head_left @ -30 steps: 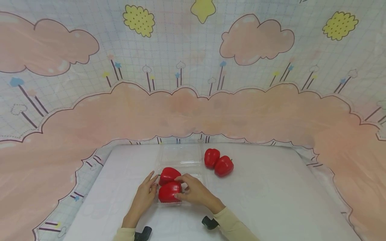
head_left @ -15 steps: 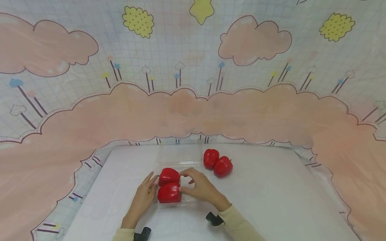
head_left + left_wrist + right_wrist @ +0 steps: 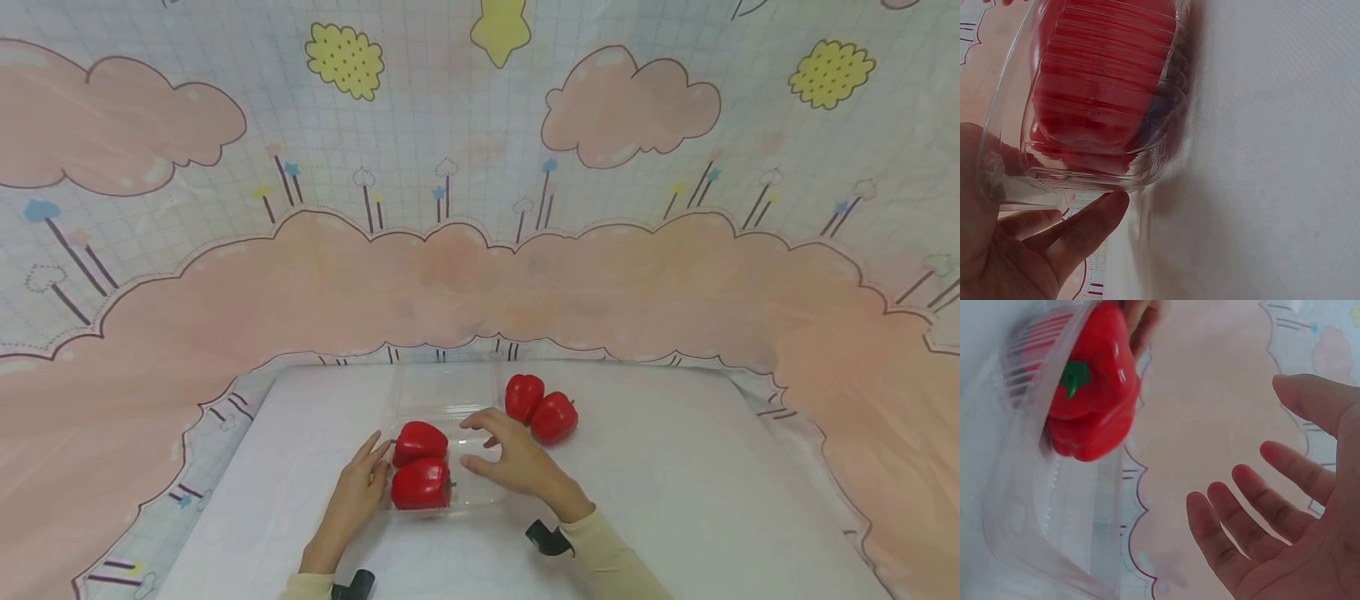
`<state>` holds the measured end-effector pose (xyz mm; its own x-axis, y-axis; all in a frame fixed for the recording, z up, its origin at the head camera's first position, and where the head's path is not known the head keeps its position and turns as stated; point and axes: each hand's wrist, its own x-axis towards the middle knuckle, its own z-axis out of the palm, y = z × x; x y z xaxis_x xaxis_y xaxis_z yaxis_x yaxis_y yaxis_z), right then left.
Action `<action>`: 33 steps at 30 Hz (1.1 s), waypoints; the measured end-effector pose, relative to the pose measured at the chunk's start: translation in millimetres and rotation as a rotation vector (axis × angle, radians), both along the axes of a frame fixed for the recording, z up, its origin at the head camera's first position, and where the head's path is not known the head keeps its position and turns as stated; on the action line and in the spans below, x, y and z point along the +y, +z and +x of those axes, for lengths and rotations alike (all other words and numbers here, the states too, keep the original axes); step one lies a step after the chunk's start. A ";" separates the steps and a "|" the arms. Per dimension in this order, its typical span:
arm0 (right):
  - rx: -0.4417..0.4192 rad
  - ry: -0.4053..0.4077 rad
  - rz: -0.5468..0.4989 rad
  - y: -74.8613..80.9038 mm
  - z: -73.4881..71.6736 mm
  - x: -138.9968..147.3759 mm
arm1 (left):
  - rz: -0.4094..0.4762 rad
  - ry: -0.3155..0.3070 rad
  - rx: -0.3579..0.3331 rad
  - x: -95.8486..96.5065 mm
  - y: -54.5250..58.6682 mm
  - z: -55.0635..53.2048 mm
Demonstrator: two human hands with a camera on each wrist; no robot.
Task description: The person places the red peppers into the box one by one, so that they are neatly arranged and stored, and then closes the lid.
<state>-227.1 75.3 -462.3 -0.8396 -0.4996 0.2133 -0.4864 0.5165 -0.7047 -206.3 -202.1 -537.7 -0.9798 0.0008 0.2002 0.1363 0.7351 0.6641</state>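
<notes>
Two red bell peppers, the far one [image 3: 420, 442] and the near one [image 3: 422, 483], lie side by side in the left part of a clear plastic container [image 3: 476, 493]. My left hand [image 3: 362, 483] rests at the container's left side, its extended fingers touching the wall, as the left wrist view also shows. To the right of the peppers, my right hand [image 3: 517, 458] hovers over the container's right part, fingers spread and holding nothing. In the right wrist view the near pepper's green stem [image 3: 1074, 376] faces that hand, with a gap between them.
Two more red bell peppers, one [image 3: 524, 397] behind the other [image 3: 554, 418], lie on the white tabletop [image 3: 675, 475] right of the container. The container's clear lid [image 3: 446, 390] lies folded back behind it. A patterned cloth [image 3: 480, 283] hangs behind the table.
My right hand has let go of the near pepper and drawn away to the right, its fingers opening. The left hand stays at the container's side.
</notes>
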 end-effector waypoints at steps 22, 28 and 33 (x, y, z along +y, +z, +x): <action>0.109 -0.123 -0.012 3.3 -13.5 40.2 | 0.001 0.001 0.012 -0.9 0.7 0.9; 0.075 -0.137 -0.008 -2.7 -14.3 54.0 | 0.012 -0.002 0.006 -0.2 -0.7 0.0; 0.064 -0.176 -0.008 -10.6 -16.3 65.3 | 0.007 0.000 0.009 0.1 -1.9 0.0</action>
<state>-243.4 140.6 -472.9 -0.8986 -0.3440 0.2722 -0.4326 0.5920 -0.6800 -206.3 -202.1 -539.6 -0.9779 -0.0003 0.2090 0.1425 0.7305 0.6679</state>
